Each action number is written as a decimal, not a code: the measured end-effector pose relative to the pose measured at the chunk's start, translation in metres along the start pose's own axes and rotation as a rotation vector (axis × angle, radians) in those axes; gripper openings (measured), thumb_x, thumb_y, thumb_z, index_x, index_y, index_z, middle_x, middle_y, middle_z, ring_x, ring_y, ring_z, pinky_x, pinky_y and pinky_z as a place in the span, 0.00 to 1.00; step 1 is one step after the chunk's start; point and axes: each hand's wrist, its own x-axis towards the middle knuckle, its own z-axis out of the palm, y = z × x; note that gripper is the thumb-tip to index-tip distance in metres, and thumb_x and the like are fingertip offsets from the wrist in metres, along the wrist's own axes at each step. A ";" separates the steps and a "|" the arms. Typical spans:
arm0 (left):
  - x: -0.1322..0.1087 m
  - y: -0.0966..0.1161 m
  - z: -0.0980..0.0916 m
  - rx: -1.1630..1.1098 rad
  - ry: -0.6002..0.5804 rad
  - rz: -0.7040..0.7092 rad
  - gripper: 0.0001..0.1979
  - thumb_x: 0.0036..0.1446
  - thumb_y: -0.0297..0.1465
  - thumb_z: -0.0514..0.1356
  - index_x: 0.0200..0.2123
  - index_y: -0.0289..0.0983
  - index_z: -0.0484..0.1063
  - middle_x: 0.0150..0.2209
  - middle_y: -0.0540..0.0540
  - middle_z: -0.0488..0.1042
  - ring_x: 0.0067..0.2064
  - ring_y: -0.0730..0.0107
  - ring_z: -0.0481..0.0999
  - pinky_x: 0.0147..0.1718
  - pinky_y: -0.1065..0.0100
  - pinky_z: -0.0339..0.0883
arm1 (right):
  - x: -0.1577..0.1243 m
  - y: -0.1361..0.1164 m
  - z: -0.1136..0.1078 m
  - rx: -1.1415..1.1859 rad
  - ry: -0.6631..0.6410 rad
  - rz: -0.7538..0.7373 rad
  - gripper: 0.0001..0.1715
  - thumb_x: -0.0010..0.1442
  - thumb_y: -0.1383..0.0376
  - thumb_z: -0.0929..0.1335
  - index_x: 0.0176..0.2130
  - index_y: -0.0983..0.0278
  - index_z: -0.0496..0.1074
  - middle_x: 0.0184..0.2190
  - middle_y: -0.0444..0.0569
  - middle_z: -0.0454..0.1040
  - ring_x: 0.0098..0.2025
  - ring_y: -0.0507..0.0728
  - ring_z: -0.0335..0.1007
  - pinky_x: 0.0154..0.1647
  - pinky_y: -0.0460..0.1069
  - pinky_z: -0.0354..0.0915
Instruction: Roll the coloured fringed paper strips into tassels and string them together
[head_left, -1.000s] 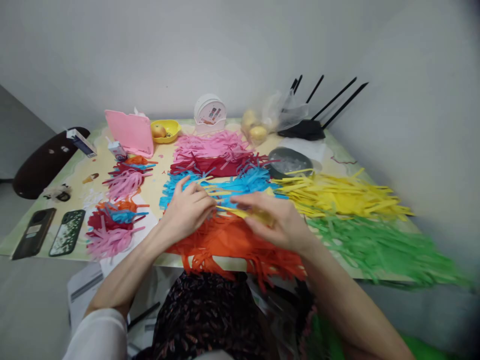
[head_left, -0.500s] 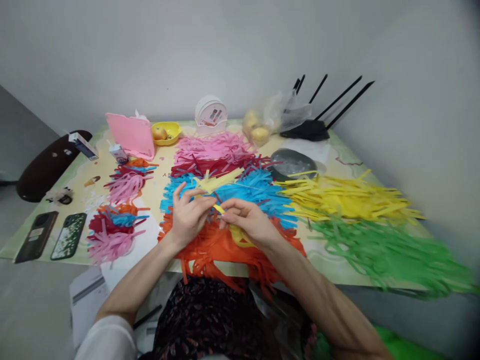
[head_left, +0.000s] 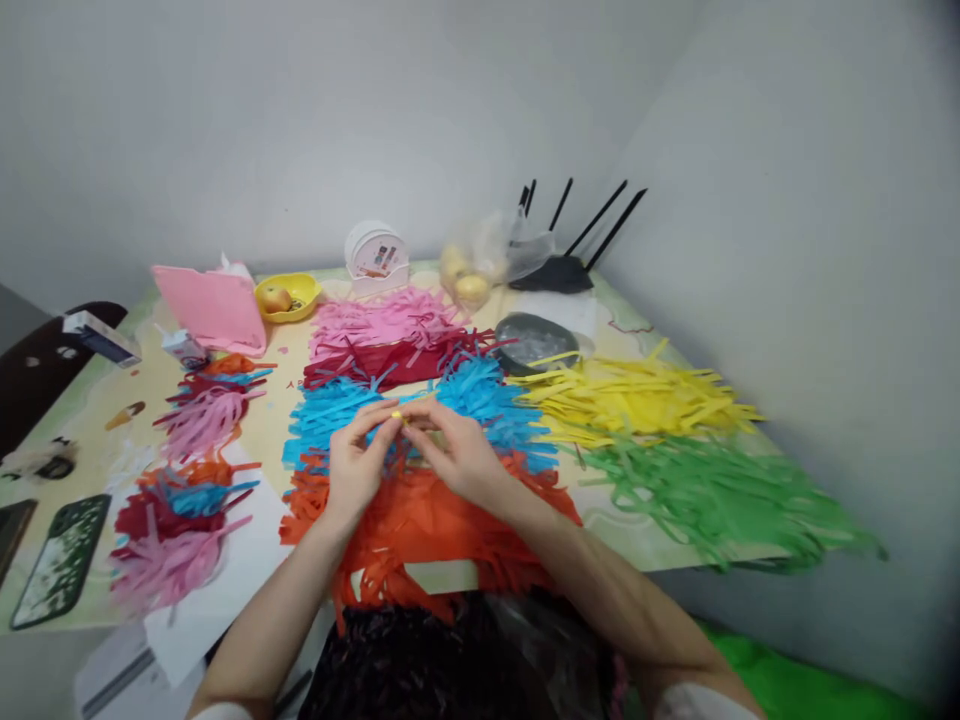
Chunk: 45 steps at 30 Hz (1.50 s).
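Note:
A small bit of yellow fringed paper (head_left: 397, 414) shows between my fingertips, the rest of it hidden behind my hands. My left hand (head_left: 358, 455) pinches it from the left, with thumb and fingers together. From the right, my right hand (head_left: 454, 450) pinches the same piece, its fingertips almost touching the left ones. Both hands are above the blue fringed paper (head_left: 330, 412) and the orange fringed paper (head_left: 420, 515). Farther back lie dark red fringed paper (head_left: 390, 365) and pink fringed paper (head_left: 382, 322).
Yellow fringes (head_left: 637, 395) and green fringes (head_left: 697, 490) lie at the right. Multicoloured tassels (head_left: 180, 520), a phone (head_left: 61, 560) and a pink tablet case (head_left: 214, 310) are at the left. A dark bowl (head_left: 534, 342), bagged fruit (head_left: 469, 280) and a router (head_left: 559, 275) stand behind.
My hands have come closer together around the yellow paper. The long yellow fringe seen beyond my left hand is now hidden. The view has shifted, so the table appears farther left.

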 end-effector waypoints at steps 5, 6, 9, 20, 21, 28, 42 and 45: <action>0.022 -0.003 -0.013 -0.143 0.209 -0.027 0.12 0.58 0.40 0.61 0.33 0.37 0.74 0.30 0.49 0.77 0.35 0.69 0.75 0.40 0.69 0.68 | 0.053 0.056 -0.091 -0.559 0.184 0.294 0.14 0.67 0.61 0.63 0.46 0.63 0.75 0.45 0.52 0.79 0.45 0.56 0.75 0.50 0.50 0.68; 0.025 -0.002 -0.014 -0.209 0.212 -0.038 0.12 0.58 0.41 0.61 0.32 0.38 0.72 0.27 0.51 0.74 0.32 0.71 0.73 0.36 0.70 0.67 | 0.064 0.072 -0.112 -0.649 0.235 0.405 0.16 0.68 0.63 0.62 0.48 0.67 0.74 0.47 0.56 0.78 0.48 0.58 0.73 0.53 0.52 0.66; 0.029 0.001 -0.014 -0.286 0.140 -0.097 0.12 0.59 0.41 0.61 0.32 0.38 0.69 0.22 0.55 0.65 0.25 0.76 0.66 0.27 0.75 0.61 | 0.086 0.117 -0.157 -0.770 0.206 0.609 0.15 0.68 0.66 0.63 0.48 0.71 0.74 0.49 0.62 0.75 0.52 0.61 0.72 0.56 0.58 0.65; 0.022 0.002 -0.010 0.242 -0.174 0.039 0.13 0.62 0.36 0.59 0.44 0.38 0.80 0.33 0.46 0.79 0.34 0.68 0.76 0.36 0.69 0.69 | 0.085 0.178 -0.157 -0.888 -0.104 0.792 0.20 0.66 0.59 0.68 0.54 0.65 0.70 0.52 0.53 0.71 0.50 0.59 0.72 0.49 0.58 0.71; 0.021 0.003 -0.010 0.237 -0.179 0.036 0.13 0.62 0.35 0.58 0.44 0.37 0.80 0.31 0.47 0.79 0.33 0.69 0.76 0.35 0.69 0.69 | 0.084 0.178 -0.159 -0.890 -0.099 0.797 0.19 0.65 0.59 0.68 0.53 0.65 0.70 0.52 0.53 0.72 0.49 0.58 0.72 0.49 0.57 0.71; 0.010 0.006 -0.011 0.053 -0.149 -0.066 0.11 0.63 0.37 0.58 0.45 0.37 0.73 0.29 0.48 0.78 0.31 0.70 0.76 0.35 0.69 0.70 | 0.068 0.134 -0.170 -0.904 0.236 0.676 0.12 0.63 0.72 0.64 0.44 0.72 0.74 0.43 0.68 0.77 0.49 0.66 0.73 0.52 0.58 0.64; -0.025 0.028 -0.014 0.252 -0.011 0.136 0.07 0.58 0.34 0.63 0.32 0.37 0.78 0.31 0.47 0.81 0.33 0.68 0.79 0.35 0.69 0.71 | -0.010 -0.029 0.008 0.392 0.042 0.358 0.15 0.54 0.53 0.74 0.36 0.61 0.78 0.32 0.48 0.81 0.33 0.57 0.78 0.37 0.53 0.76; -0.034 0.030 -0.018 0.341 -0.014 0.228 0.05 0.59 0.32 0.62 0.33 0.37 0.77 0.32 0.47 0.81 0.33 0.69 0.79 0.35 0.69 0.71 | -0.013 -0.031 0.014 0.403 0.054 0.333 0.17 0.53 0.51 0.74 0.35 0.61 0.78 0.30 0.48 0.80 0.31 0.56 0.77 0.34 0.52 0.75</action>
